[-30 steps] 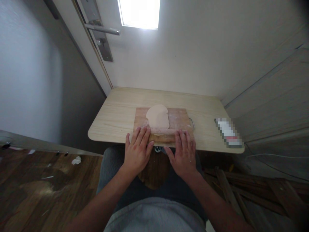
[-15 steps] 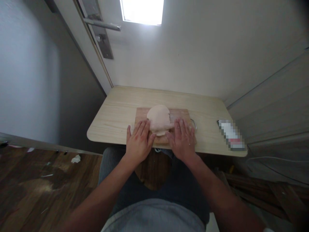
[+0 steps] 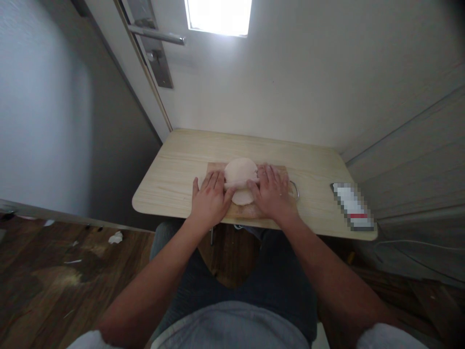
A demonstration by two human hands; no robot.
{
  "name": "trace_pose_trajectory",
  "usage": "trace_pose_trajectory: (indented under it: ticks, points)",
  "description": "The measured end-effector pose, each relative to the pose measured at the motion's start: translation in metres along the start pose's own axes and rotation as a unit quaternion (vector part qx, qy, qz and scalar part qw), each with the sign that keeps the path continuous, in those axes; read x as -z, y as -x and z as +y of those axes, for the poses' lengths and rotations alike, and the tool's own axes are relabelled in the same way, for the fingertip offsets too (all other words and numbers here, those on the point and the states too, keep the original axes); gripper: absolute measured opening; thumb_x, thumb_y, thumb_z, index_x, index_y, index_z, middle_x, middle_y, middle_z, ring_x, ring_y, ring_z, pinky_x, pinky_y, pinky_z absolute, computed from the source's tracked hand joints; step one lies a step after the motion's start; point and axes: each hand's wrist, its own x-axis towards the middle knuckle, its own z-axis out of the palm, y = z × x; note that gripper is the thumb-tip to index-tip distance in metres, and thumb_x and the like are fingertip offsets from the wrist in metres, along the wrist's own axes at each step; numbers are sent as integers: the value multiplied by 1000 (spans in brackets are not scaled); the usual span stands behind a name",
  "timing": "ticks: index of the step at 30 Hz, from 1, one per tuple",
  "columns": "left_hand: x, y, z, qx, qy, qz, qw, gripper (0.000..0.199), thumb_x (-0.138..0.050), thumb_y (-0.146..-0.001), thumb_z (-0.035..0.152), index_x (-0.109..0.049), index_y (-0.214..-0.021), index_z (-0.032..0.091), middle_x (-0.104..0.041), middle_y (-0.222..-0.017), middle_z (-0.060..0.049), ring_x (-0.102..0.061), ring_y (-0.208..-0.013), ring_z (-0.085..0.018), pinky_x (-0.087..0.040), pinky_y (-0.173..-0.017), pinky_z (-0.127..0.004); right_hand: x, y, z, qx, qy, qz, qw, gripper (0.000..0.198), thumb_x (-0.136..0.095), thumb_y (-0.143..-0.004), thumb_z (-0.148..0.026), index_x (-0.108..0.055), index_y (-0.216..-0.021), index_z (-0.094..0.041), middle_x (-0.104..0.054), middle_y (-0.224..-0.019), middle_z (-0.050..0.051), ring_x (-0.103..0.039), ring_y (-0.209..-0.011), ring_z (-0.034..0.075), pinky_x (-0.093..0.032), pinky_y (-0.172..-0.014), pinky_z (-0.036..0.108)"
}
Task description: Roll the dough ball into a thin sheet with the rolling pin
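A flat, pale sheet of dough lies on a wooden cutting board. Across the dough runs a thin, pale rolling pin, its ends hidden beneath my hands. My left hand rests over the left end with fingers stretched forward and thumb turned inward. Over the right end lies my right hand, palm down, fingers extended, its thumb near the middle of the pin. Both hands are open and flat rather than wrapped round the pin. Dough shows on the far and near sides of the pin.
The board stands on a small light-wood table against a white door with a metal handle. A phone-like object, blurred out, lies at the table's right end. A metal ring sticks out from the board's right side.
Both hands have moved forward, away from my body, with the rolling pin between them. More dough now shows on the near side of the pin. The view has shifted slightly.
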Motion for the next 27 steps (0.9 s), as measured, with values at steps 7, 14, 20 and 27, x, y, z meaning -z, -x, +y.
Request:
trace_pose_trajectory:
  ticks: [7,14,20,27]
  points:
    - [2,-23,-7,4,-3,-2,1000,58,-22,-104,50,-42,-152,23,-45,-158,-11,-34,-148,-29,-20,-120,-62,0,-30,-4,-7,7,-39,999,67,-26,-104,-53,-37,-154,-11,-37,-160,19,-30,-148,34,-13,-119,65]
    - [1,-40,-13,9,-30,-14,999,60,-18,-104,52,-43,-151,24,-40,-161,-10,-33,-148,-34,-22,-118,-65,-4,-51,-4,0,14,-52,999,65,-25,-104,-54,-38,-154,-15,-39,-159,18,-37,-144,36,-16,-117,67]
    - [9,-56,-15,3,-47,-21,999,55,-24,-103,49,-45,-149,27,-39,-161,-10,-30,-149,-34,-17,-118,-65,-9,-71,-1,-1,11,-81,997,64,-27,-104,-54,-39,-155,-17,-39,-159,16,-35,-146,37,-20,-117,65]
    - [10,-97,-27,5,-49,-27,998,52,-28,-102,48,-52,-143,25,-46,-155,-12,-37,-143,-34,-18,-117,-66,-8,-101,-3,-62,-27,-145,987,67,-28,-102,-60,-36,-157,-22,-35,-162,13,-31,-147,42,-19,-115,71]
